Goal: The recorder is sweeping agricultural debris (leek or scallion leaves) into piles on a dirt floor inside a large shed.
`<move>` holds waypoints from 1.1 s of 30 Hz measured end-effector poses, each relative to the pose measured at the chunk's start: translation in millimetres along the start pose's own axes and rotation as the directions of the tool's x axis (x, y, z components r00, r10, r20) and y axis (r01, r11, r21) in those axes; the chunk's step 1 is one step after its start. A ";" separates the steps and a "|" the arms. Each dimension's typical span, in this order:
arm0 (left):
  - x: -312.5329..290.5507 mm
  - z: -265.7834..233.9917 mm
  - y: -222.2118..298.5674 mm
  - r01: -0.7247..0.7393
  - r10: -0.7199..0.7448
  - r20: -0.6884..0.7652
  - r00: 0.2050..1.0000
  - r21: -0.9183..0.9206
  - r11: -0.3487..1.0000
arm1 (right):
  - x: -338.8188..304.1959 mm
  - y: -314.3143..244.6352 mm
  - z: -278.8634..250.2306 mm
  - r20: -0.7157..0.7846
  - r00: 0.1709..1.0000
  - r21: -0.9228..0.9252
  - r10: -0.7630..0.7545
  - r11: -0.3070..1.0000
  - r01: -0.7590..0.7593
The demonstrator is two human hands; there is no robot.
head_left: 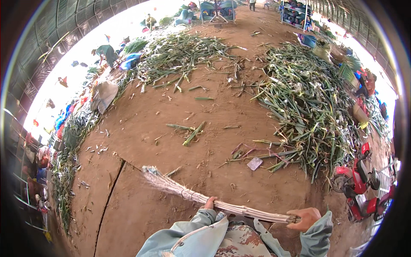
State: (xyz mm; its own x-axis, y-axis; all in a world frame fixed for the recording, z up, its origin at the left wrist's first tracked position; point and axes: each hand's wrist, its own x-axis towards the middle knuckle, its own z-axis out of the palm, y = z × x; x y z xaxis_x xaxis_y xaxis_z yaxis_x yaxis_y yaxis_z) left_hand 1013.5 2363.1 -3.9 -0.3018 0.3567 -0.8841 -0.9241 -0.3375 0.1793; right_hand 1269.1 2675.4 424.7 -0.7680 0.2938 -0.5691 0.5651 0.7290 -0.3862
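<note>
A pale broom (239, 209) of bundled stalks slants across in front of my body, its frayed bristle end off to the left over the bare ground. My left hand (209, 203) is closed round the middle of it, just behind the bound part. At the butt end of the handle, my right hand (305, 218) grips with the fingers curled over it. Beyond the bristles lie loose green leaf scraps (195, 133) on the brown dirt floor (158, 115).
A large heap of green onion leaves (308, 103) rises on the right, another heap (180, 55) at far left. Red vehicles (355, 180) stand at the right edge. A dark crack (110, 195) runs through the floor at left. People (150, 21) are in the distance.
</note>
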 end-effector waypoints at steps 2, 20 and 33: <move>-12.9 48.3 -12.5 -0.009 0.009 0.038 0.999 -0.010 1.000 | -12.4 18.9 -10.5 -0.080 0.997 0.058 -0.002 0.998 0.007; 83.6 89.6 125.4 -0.319 0.471 -0.213 0.856 0.498 0.806 | 101.2 7.5 39.4 0.109 0.991 0.470 0.071 0.875 -0.115; 186.8 171.4 222.4 -0.169 0.475 -0.165 0.864 0.794 0.583 | 201.0 -80.5 -6.0 0.064 0.973 0.613 0.220 0.761 -0.212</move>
State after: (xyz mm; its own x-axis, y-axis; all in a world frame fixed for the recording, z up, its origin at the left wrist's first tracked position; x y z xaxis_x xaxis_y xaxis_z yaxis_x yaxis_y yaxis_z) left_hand 711.5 2504.0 -55.3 -0.6614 0.0045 -0.7500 -0.6742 0.4346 0.5971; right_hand 1067.4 2679.5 345.7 -0.6038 0.4068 -0.6855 0.7779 0.1131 -0.6181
